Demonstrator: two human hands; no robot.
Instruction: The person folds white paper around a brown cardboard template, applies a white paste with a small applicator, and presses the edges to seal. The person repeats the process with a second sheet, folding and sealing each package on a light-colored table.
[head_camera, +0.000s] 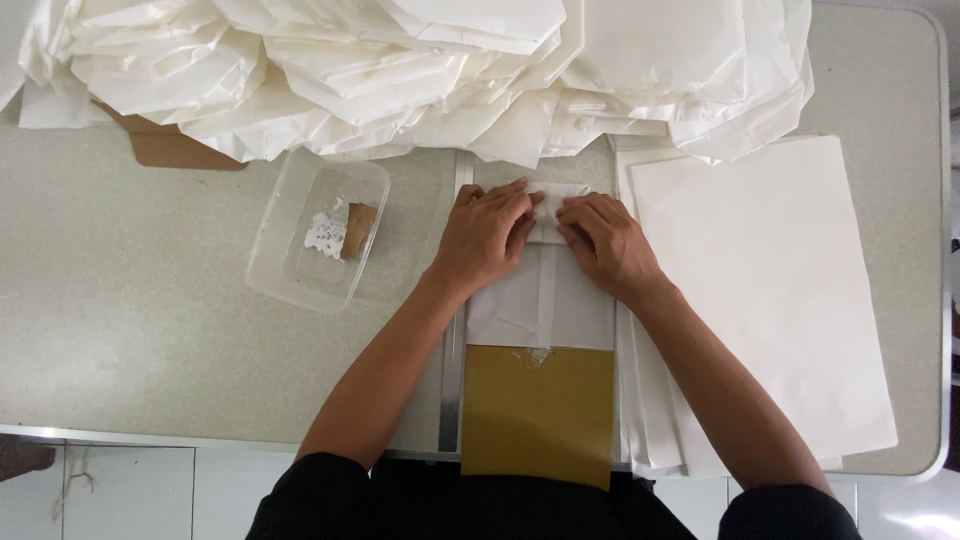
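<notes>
White paper pile (420, 70) cut off at top edge; folded paper (545, 290) partly hidden under hands; brown card (165, 145) mostly covered.

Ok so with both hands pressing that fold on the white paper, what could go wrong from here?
Both the left hand and right hand press the far end of the white paper; uneven pressure could crease it crooked. The brown board underneath overhangs the table edge and might slide or tip. The leaning pile of folded white bags just beyond the fingers could slump onto the work.
</notes>
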